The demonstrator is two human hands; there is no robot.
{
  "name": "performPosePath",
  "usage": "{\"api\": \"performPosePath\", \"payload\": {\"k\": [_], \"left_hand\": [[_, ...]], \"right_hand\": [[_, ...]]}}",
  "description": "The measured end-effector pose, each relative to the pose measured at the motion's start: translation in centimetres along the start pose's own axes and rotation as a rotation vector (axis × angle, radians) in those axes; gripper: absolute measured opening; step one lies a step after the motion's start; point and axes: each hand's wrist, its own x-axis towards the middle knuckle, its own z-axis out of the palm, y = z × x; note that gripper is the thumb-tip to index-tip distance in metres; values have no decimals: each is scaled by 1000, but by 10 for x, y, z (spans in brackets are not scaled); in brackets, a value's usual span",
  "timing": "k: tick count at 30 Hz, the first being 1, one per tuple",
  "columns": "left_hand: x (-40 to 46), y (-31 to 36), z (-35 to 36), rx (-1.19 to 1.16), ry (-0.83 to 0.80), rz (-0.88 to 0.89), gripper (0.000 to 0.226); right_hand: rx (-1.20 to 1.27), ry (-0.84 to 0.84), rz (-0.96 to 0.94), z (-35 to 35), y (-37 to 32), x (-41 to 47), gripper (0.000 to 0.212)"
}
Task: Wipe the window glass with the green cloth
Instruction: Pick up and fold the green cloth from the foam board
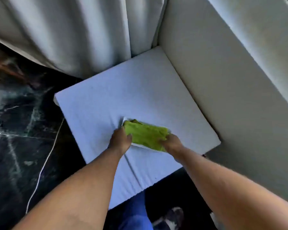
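The green cloth [145, 134] lies folded on a white seat cushion [116, 97], with a white edge showing under it. My left hand [120, 141] grips the cloth's left end, thumb on top. My right hand [171, 143] holds its right end, fingers curled into the fabric. No window glass is in view; white curtains [73, 30] hang behind the cushion.
A cream sofa backrest [223, 72] rises to the right of the seat. Dark marbled floor [15, 130] spreads to the left, with a thin white cord [45, 163] trailing across it. My blue trouser leg [136, 213] and a shoe show at the bottom.
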Motion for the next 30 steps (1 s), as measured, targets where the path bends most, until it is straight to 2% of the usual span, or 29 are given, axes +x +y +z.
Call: {"api": "performPosePath", "payload": {"k": [3, 7, 10, 14, 16, 18, 20, 23, 26, 29, 30], "left_hand": [[27, 4, 12, -35, 32, -33, 37], [39, 17, 24, -74, 84, -149, 45], [49, 22, 30, -45, 77, -226, 53], [57, 22, 26, -109, -43, -260, 30], [58, 24, 24, -176, -62, -262, 19], [60, 22, 24, -267, -41, -266, 14], [62, 21, 24, -434, -53, -307, 21], [58, 22, 16, -641, -200, -331, 31], [45, 27, -7, -749, -351, -276, 31], [17, 44, -44, -802, -456, -178, 25], [4, 55, -56, -809, -512, -133, 22]], "right_hand": [[4, 114, 93, 18, -8, 28, 49], [172, 253, 277, 38, -17, 41, 64], [195, 231, 289, 40, -15, 48, 64], [93, 152, 253, 32, -11, 49, 71], [38, 148, 236, 33, -9, 48, 73], [-119, 178, 203, 37, -10, 48, 73], [-251, 209, 159, 41, -10, 52, 65], [-293, 186, 121, 36, -9, 54, 53], [-167, 124, 73, 12, -4, 43, 47], [382, -49, -29, -29, 11, 5, 15], [534, -95, -60, -46, 15, -12, 15]]}}
